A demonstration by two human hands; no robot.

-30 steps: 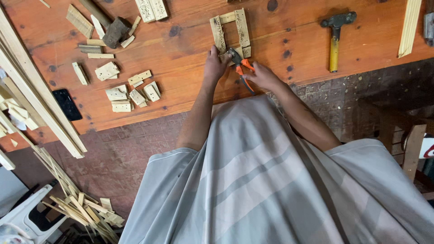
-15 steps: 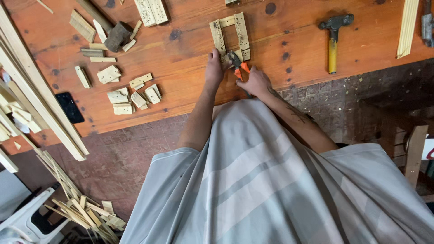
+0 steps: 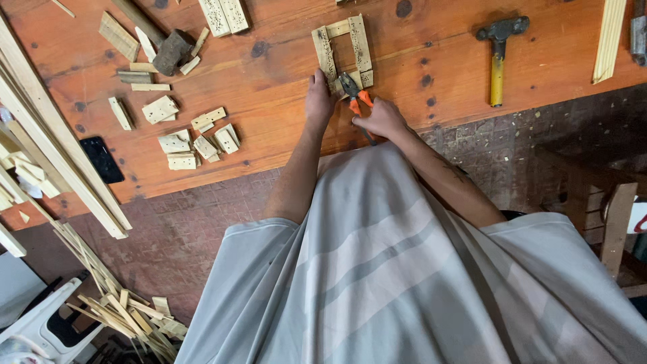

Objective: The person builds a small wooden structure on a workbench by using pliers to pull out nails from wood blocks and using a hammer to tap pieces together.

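Note:
A small rectangular frame of pale wooden slats (image 3: pixel 359 42) lies on the orange-brown workbench (image 3: pixel 269 101). My left hand (image 3: pixel 318 100) presses on the frame's near left corner. My right hand (image 3: pixel 381 118) grips orange-handled pliers (image 3: pixel 353 92), whose dark jaws sit at the frame's near edge. My grey striped shirt fills the lower part of the view.
A yellow-handled hammer (image 3: pixel 497 59) lies to the right. Several small wood offcuts (image 3: pixel 197 138) and a mallet (image 3: pixel 168 48) sit to the left. A black phone (image 3: pixel 102 159) lies by long slats (image 3: pixel 57 168) at the bench's left edge. Scrap sticks (image 3: pixel 128 317) cover the floor beside a white plastic stool (image 3: pixel 40 327).
Both hands stay at the frame's near edge; the pliers' jaws have shifted slightly along that edge. The camera has shifted a little.

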